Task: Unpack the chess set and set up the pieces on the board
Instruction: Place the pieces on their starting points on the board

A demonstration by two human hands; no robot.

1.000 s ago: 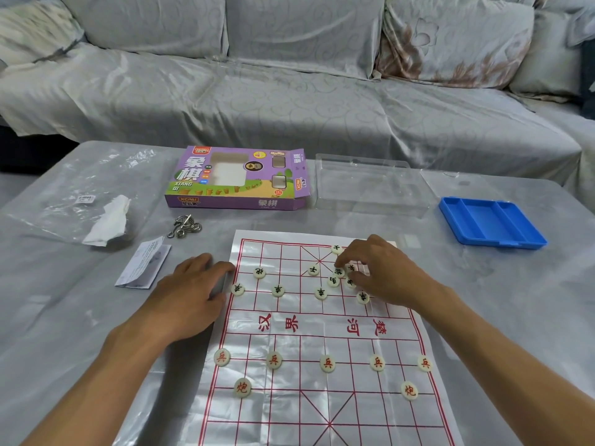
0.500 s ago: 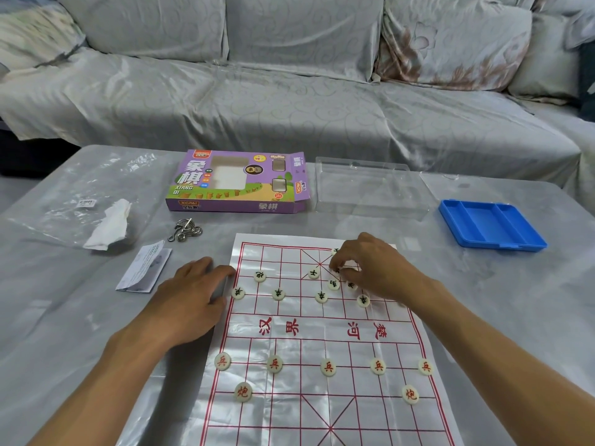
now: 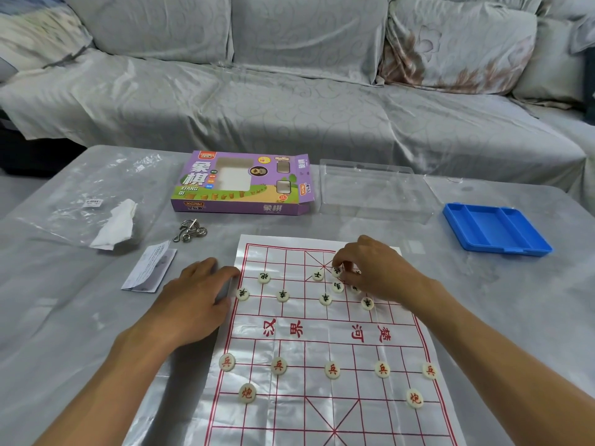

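Note:
A thin plastic board sheet (image 3: pixel 309 326) with a red grid lies on the table. Several cream discs with red characters, among them a red piece (image 3: pixel 332 370), stand in two rows on the near half. Black-lettered discs such as one black piece (image 3: pixel 282 295) sit scattered on the far half. My right hand (image 3: pixel 370 272) hovers over the far middle, its thumb and fingers pinching a black-lettered piece (image 3: pixel 337 271). A few more discs lie partly hidden under that hand. My left hand (image 3: pixel 193 297) rests flat on the board's left edge, fingers straight.
Behind the board lie the purple game box (image 3: pixel 241 183), a clear plastic lid (image 3: pixel 370 191) and a blue tray (image 3: pixel 495 228). To the left are a metal ring puzzle (image 3: pixel 190 230), a folded leaflet (image 3: pixel 149 267), a white tissue (image 3: pixel 117 225) and a clear bag (image 3: pixel 80 201). A covered sofa stands beyond.
My right hand has shifted slightly toward the far edge of the board, closing its fingertips on a black piece. The left hand stays in place.

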